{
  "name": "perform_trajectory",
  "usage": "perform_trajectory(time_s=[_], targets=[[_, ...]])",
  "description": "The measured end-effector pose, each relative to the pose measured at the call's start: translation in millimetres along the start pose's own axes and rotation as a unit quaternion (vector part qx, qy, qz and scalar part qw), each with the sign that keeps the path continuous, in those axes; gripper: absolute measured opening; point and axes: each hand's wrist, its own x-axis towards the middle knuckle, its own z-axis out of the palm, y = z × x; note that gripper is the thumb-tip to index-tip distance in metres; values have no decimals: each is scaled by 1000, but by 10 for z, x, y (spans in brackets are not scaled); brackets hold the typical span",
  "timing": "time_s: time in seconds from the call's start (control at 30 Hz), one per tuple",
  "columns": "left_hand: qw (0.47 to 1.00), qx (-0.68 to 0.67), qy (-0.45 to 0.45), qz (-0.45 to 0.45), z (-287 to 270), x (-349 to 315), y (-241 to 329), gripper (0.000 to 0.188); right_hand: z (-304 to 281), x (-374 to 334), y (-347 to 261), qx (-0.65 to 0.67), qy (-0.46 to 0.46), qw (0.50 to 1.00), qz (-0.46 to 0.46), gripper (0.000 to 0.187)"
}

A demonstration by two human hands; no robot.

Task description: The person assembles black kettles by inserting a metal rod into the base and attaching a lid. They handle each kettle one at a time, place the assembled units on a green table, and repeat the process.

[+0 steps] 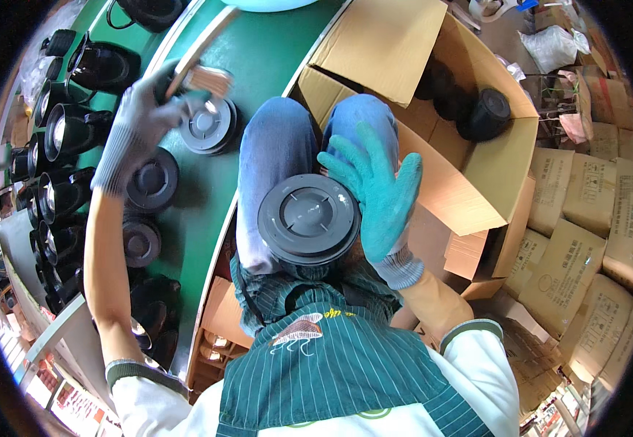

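Note:
My left hand [152, 109], in a grey glove, is closed around a brush [201, 45] with a long wooden handle and brown bristles. It is held over the green worktop, right beside a stack of round dark lids [208, 126]. A black pot with a round ridged lid [309, 218] rests in my lap, lid facing up. Along its right side is my right hand [378, 193] in a teal glove, fingers spread and holding nothing. Whether its palm touches the pot is unclear. More dark lids [152, 180] lie on the worktop near my left forearm.
Rows of black pots [72, 131] line the left side of the green worktop [258, 54]. To my right stands an open cardboard box [491, 171] with several black pots [485, 114] inside. Closed cartons [568, 269] are piled at the far right. A pale blue basin [269, 4] shows at the top.

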Motion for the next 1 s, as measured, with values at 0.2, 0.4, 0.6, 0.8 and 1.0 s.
perform_trajectory(time_s=[0.2,0.4,0.6,0.8,1.0], targets=[[950,152,-217,163,549,-1001,1253,79,125,-220,-150,93,-33,995,30,98],[937,270,-207,77,783,-1227,1643,69,-110,164,-177,-10,-199,979,-43,56],[902,402,-76,-135,1523,-1441,2203,79,-19,804,242,227,-326,902,169,47],[860,422,-27,-286,1797,-1317,2302,90,200,1156,623,243,-461,806,282,45],[942,331,-57,-31,1232,-1572,2102,92,208,1219,672,129,-449,862,197,38]])
